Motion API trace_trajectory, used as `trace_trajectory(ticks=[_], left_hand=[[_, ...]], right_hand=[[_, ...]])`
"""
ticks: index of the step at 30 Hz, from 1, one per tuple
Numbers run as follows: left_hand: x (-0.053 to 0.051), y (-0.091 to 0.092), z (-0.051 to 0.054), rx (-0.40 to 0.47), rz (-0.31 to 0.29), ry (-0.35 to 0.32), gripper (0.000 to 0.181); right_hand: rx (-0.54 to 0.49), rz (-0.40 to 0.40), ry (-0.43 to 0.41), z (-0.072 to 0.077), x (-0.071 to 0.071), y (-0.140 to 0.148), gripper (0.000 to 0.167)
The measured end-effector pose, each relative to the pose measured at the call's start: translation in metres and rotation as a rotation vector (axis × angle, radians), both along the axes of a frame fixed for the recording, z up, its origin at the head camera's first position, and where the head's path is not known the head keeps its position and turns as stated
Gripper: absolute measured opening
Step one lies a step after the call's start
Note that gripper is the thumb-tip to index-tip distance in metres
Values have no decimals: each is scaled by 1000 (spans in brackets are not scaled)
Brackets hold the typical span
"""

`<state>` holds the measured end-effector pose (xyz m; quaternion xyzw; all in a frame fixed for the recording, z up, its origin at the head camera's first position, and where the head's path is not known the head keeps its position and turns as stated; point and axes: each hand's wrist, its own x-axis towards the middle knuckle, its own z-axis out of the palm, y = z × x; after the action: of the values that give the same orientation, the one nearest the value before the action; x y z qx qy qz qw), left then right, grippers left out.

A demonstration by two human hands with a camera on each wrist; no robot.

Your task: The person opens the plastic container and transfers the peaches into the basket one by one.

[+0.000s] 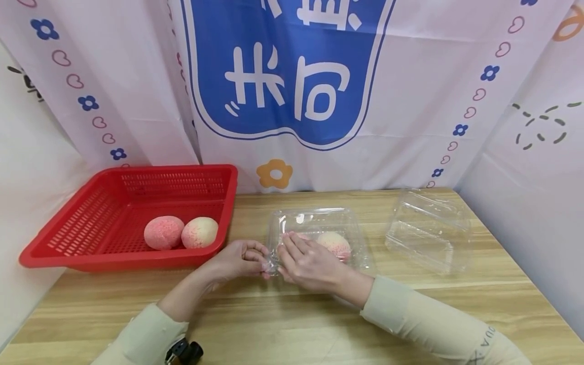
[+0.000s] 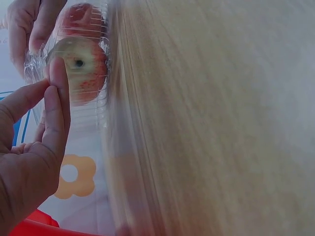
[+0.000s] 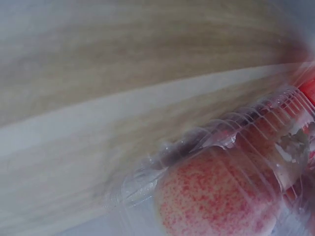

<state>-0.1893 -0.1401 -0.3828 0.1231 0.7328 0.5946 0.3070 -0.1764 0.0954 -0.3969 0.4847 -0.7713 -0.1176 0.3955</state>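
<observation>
A clear plastic clamshell box (image 1: 319,218) with ribbed sides sits mid-table, its lid over the base. Inside lie two peach-like fruits: a cream-and-pink one (image 1: 335,244) and a pinker one partly hidden by my right hand. At the box's front left corner, my left hand (image 1: 244,259) pinches the plastic edge between thumb and fingers. Beside it, my right hand (image 1: 310,264) reaches across the lid, its fingers and thumb on the same corner edge. Through the box wall, the right wrist view shows a speckled fruit (image 3: 214,196) close up. Whether the corner is latched cannot be seen.
A red plastic basket (image 1: 137,261) on the left holds two more peach-like fruits, one pink (image 1: 164,232) and one cream (image 1: 201,233). Another clear plastic box (image 1: 429,230) stands at the right. A printed cloth (image 1: 292,167) hangs behind the wooden table (image 1: 274,329).
</observation>
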Motion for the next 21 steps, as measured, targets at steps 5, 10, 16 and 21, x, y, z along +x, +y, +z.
trace_trajectory(ticks=[5,10,16,21], left_hand=[[1,2,2,-10,18,-5,36],[3,2,4,-10,23,-11,35],[4,-1,2,-15,26,5,33],[3,-4,4,-39,-2,3,36]], right_hand=[[-4,5,6,0,-1,1,46],[-9,7,2,0,-1,0,45],[-32,-22,-52,5,4,-1,42],[-50,-58,-92,7,8,1,46]])
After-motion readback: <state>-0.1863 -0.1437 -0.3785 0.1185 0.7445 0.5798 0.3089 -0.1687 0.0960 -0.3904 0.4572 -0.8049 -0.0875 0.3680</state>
